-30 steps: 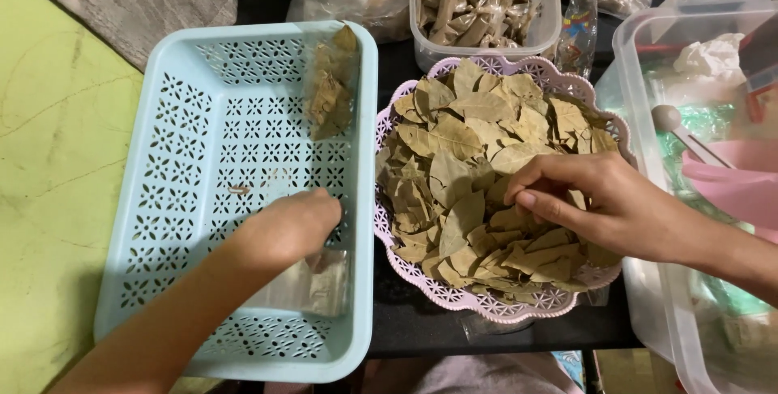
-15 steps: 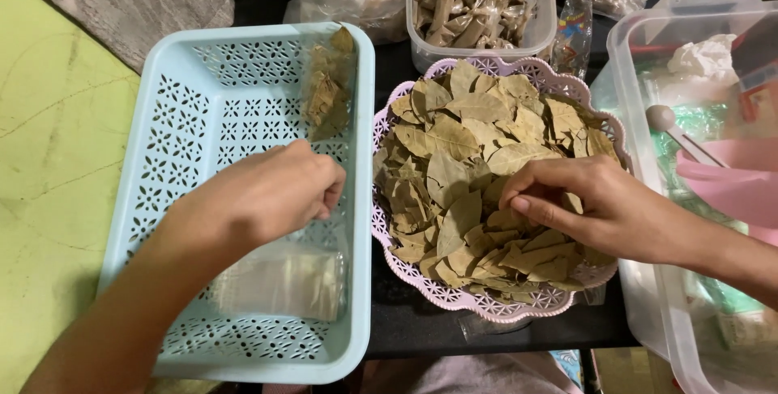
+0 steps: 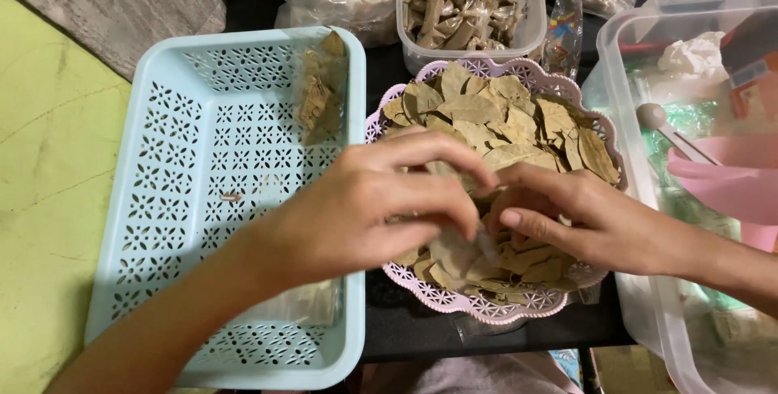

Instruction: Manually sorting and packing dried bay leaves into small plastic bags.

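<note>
- Both hands meet over the pink lace-edged basket [image 3: 494, 305]: the left hand [image 3: 381, 199] curls its fingers over the dried leaves [image 3: 519, 126], and the right hand [image 3: 567, 220] pinches what looks like a thin clear bag, hard to make out.
- Brittle leaves could crumble or spill over the rim if squeezed.
- Leaves lie flat, long axes pointing every way.
- One filled packet [image 3: 320, 94] leans in the blue basket [image 3: 162, 199], long axis running away from the person.

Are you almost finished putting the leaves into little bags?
Not nearly. Done: one filled clear packet leans in the blue basket. In hand: the left hand and right hand meet over the pink basket, fingers among the leaves. Left: that big heap of dried leaves.
</note>
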